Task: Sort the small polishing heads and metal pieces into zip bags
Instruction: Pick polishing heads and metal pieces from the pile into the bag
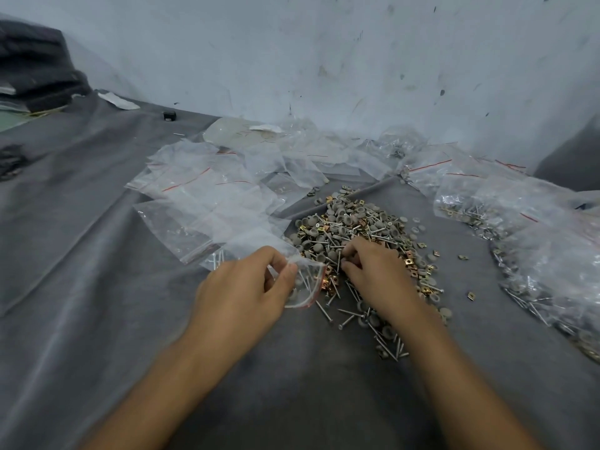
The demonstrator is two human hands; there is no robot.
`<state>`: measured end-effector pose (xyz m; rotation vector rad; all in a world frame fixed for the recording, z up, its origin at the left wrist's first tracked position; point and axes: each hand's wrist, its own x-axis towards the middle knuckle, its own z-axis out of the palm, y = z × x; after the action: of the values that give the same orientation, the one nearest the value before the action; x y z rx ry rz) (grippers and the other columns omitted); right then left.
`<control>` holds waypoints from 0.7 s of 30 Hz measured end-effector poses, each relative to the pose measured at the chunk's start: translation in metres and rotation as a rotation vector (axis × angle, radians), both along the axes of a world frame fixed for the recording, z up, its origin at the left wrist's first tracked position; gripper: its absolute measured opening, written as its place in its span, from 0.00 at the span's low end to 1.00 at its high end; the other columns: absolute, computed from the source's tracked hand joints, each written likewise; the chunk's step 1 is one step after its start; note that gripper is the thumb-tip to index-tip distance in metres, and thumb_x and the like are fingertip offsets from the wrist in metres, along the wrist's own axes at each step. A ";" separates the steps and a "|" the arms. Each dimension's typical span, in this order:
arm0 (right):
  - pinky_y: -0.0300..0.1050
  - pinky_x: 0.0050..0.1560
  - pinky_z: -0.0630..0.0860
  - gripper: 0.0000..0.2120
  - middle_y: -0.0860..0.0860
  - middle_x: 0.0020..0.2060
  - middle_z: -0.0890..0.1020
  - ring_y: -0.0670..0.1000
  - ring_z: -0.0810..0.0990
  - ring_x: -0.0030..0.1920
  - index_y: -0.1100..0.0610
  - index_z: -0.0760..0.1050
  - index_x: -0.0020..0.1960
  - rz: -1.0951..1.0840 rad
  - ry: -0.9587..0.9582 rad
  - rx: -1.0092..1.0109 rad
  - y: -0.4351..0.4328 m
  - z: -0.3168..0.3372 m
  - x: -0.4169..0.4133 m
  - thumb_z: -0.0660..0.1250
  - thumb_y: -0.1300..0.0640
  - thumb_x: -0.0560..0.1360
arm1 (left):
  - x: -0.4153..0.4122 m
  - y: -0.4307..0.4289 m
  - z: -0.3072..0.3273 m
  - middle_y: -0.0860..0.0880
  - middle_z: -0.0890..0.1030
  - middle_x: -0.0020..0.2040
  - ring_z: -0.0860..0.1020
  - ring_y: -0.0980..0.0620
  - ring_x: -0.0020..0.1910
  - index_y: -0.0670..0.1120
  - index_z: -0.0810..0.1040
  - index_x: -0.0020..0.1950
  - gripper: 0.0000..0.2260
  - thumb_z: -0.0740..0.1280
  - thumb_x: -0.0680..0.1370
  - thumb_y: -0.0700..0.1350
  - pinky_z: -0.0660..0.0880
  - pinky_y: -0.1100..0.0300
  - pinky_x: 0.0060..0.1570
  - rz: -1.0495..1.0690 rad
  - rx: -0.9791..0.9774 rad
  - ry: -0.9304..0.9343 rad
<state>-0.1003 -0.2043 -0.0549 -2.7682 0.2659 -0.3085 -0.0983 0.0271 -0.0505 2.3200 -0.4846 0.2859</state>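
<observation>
Partway, we judge: filled bags [519, 219] at right, empty bags [201, 193] at left, a large pile [354, 225] still unsorted between them; the left hand [246, 287] pinches a zip bag [310, 287] open beside it, the right hand [373, 274] curls its fingers into the pile, hold unclear.

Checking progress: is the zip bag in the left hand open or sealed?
Open: the left hand holds the zip bag with its red-edged mouth gaping.

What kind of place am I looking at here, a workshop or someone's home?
Most likely a small workshop packing bench: a grey cloth covers the surface below a scuffed, stained wall, a heap of caps, pins and metal clips lies loose, and clear zip bags, some already filled, surround it.
</observation>
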 end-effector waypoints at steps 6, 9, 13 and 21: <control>0.46 0.47 0.77 0.03 0.43 0.43 0.79 0.44 0.78 0.44 0.48 0.77 0.47 -0.004 -0.086 0.020 0.006 0.016 -0.016 0.69 0.51 0.80 | 0.002 0.001 -0.001 0.71 0.78 0.39 0.76 0.63 0.34 0.59 0.76 0.45 0.14 0.58 0.76 0.67 0.69 0.63 0.33 0.023 0.018 0.014; 0.40 0.40 0.78 0.03 0.43 0.38 0.83 0.42 0.81 0.39 0.47 0.81 0.44 0.111 -0.072 0.359 0.019 0.028 -0.034 0.73 0.51 0.76 | 0.004 0.000 0.000 0.65 0.80 0.35 0.76 0.63 0.34 0.60 0.76 0.45 0.15 0.57 0.75 0.68 0.65 0.65 0.32 0.033 0.011 0.006; 0.42 0.40 0.77 0.02 0.46 0.37 0.84 0.44 0.81 0.37 0.51 0.85 0.46 0.300 0.019 0.541 0.045 0.029 -0.040 0.77 0.54 0.74 | 0.004 0.000 0.000 0.62 0.79 0.32 0.76 0.61 0.34 0.60 0.76 0.46 0.15 0.57 0.74 0.68 0.66 0.64 0.32 0.038 0.001 0.018; 0.40 0.46 0.76 0.06 0.42 0.46 0.82 0.42 0.79 0.44 0.44 0.82 0.53 0.103 -0.100 0.203 0.016 0.025 -0.009 0.68 0.54 0.80 | 0.005 0.000 -0.001 0.73 0.77 0.40 0.76 0.63 0.34 0.59 0.75 0.44 0.13 0.58 0.77 0.66 0.65 0.63 0.31 0.021 0.007 0.007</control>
<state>-0.1094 -0.1883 -0.0298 -2.5468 0.1213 -0.3708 -0.0938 0.0272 -0.0518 2.3335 -0.4586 0.2863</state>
